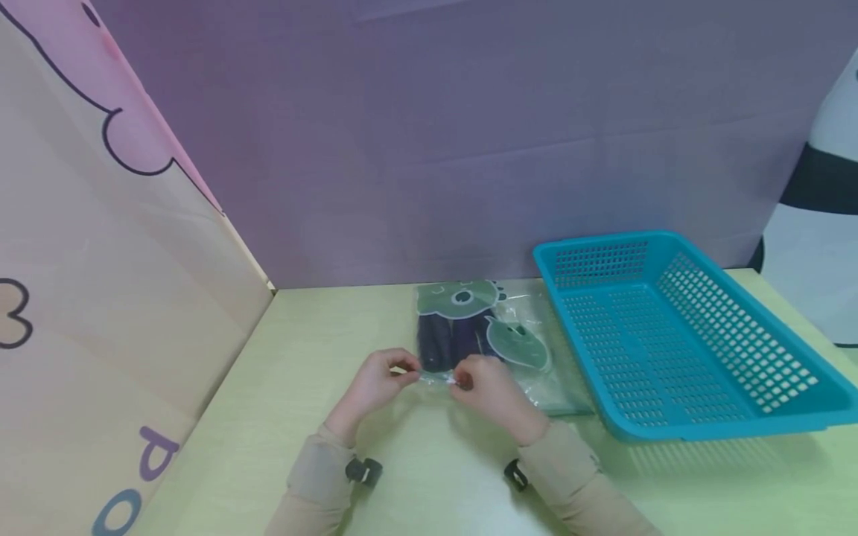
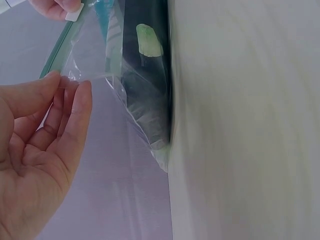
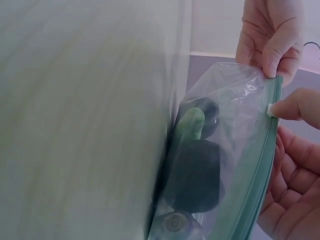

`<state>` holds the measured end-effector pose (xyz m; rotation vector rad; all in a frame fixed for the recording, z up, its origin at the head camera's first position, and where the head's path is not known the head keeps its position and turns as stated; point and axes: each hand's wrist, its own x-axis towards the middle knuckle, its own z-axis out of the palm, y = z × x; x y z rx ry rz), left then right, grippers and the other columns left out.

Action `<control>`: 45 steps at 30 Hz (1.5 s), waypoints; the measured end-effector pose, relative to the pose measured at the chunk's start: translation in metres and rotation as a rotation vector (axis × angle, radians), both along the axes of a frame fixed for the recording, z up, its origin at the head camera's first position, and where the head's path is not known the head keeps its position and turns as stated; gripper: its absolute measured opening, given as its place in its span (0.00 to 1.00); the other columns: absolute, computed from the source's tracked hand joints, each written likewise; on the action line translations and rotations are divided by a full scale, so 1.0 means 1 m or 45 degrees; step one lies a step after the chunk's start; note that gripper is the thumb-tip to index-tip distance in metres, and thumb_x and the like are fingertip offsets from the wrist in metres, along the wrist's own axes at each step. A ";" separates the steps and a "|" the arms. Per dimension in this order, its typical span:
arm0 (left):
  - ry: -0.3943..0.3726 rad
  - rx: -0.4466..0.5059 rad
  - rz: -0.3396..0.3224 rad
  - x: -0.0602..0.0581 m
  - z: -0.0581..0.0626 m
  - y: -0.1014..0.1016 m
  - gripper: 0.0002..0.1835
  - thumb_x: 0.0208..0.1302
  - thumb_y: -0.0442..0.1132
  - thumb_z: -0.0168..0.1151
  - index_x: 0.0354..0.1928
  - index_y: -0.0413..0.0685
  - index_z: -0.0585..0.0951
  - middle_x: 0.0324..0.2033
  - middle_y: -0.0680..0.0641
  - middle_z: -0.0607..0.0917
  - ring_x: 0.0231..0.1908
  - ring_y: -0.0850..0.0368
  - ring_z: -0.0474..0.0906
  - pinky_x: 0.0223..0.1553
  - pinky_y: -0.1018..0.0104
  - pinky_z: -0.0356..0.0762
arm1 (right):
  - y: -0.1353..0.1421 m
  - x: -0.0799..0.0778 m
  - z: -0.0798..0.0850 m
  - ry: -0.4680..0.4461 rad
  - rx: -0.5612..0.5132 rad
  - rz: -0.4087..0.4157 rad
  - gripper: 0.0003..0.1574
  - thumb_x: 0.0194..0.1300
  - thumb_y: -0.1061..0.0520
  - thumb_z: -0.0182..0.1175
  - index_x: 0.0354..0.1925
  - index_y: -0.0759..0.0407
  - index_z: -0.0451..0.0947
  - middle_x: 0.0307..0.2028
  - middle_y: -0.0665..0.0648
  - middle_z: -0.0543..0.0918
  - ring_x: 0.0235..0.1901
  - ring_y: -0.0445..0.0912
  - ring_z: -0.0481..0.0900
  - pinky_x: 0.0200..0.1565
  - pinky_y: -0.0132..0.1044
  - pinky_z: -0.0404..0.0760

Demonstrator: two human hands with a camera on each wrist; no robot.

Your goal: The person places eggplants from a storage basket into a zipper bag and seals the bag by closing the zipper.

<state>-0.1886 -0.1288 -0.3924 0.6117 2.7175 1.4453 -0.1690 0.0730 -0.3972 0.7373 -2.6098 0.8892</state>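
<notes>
A clear plastic slider bag (image 1: 536, 387) with green printed cartoon shapes lies on the table, its green zip edge (image 3: 257, 195) raised toward me. Several dark purple, eggplant-like vegetables (image 1: 436, 346) are inside; a green stem (image 3: 194, 122) shows in the right wrist view. My left hand (image 1: 378, 383) pinches the bag's edge at its left corner between thumb and fingers. Close beside it, my right hand (image 1: 492, 391) pinches the small white slider (image 3: 271, 111) on the zip strip. The slider sits near the left corner. Fingers partly hide the zip in the head view.
To the right of the bag stands a blue perforated plastic basket (image 1: 657, 357), its near-left side close to the bag. A purple-grey cloth (image 1: 436, 149) hangs behind the pale table (image 1: 322, 335). A printed panel (image 1: 121, 246) borders the left side.
</notes>
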 end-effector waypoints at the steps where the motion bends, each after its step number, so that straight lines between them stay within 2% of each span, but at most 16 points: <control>1: -0.001 -0.001 0.002 0.000 0.000 0.000 0.03 0.54 0.27 0.62 0.32 0.38 0.82 0.33 0.42 0.85 0.38 0.50 0.81 0.38 0.71 0.81 | 0.000 0.000 0.000 0.004 -0.001 0.004 0.03 0.46 0.62 0.65 0.23 0.60 0.79 0.20 0.51 0.79 0.22 0.40 0.73 0.28 0.27 0.73; 14: 0.002 -0.001 0.004 0.000 0.001 -0.001 0.03 0.54 0.27 0.62 0.31 0.38 0.82 0.32 0.42 0.84 0.38 0.51 0.81 0.38 0.71 0.81 | 0.005 0.002 0.002 -0.050 -0.001 0.012 0.04 0.46 0.62 0.66 0.23 0.60 0.79 0.20 0.51 0.78 0.22 0.38 0.72 0.28 0.26 0.73; 21: -0.002 0.000 0.005 0.001 0.002 -0.002 0.04 0.54 0.27 0.62 0.32 0.38 0.82 0.32 0.42 0.84 0.38 0.51 0.81 0.38 0.72 0.80 | 0.008 0.004 0.005 -0.039 0.005 0.036 0.03 0.46 0.63 0.65 0.23 0.61 0.79 0.20 0.52 0.79 0.22 0.38 0.72 0.28 0.26 0.73; 28: -0.004 -0.007 0.001 0.000 0.002 -0.002 0.04 0.54 0.27 0.62 0.32 0.38 0.82 0.32 0.42 0.84 0.38 0.51 0.80 0.38 0.71 0.80 | 0.012 0.003 0.001 -0.043 0.013 0.046 0.04 0.46 0.63 0.65 0.23 0.60 0.79 0.21 0.51 0.79 0.23 0.38 0.72 0.28 0.26 0.73; 37: -0.019 -0.016 0.001 0.001 0.004 -0.002 0.04 0.55 0.27 0.61 0.33 0.38 0.82 0.33 0.42 0.84 0.38 0.51 0.80 0.39 0.70 0.80 | 0.018 0.003 -0.001 -0.105 -0.007 0.061 0.04 0.47 0.62 0.66 0.24 0.61 0.79 0.22 0.53 0.80 0.24 0.39 0.74 0.29 0.26 0.75; 45: -0.029 -0.026 0.008 0.001 0.004 -0.002 0.04 0.55 0.28 0.62 0.33 0.39 0.82 0.33 0.43 0.84 0.39 0.51 0.80 0.39 0.69 0.80 | 0.022 0.004 -0.002 -0.096 -0.004 0.064 0.04 0.48 0.62 0.66 0.24 0.61 0.79 0.22 0.53 0.81 0.24 0.39 0.74 0.29 0.26 0.75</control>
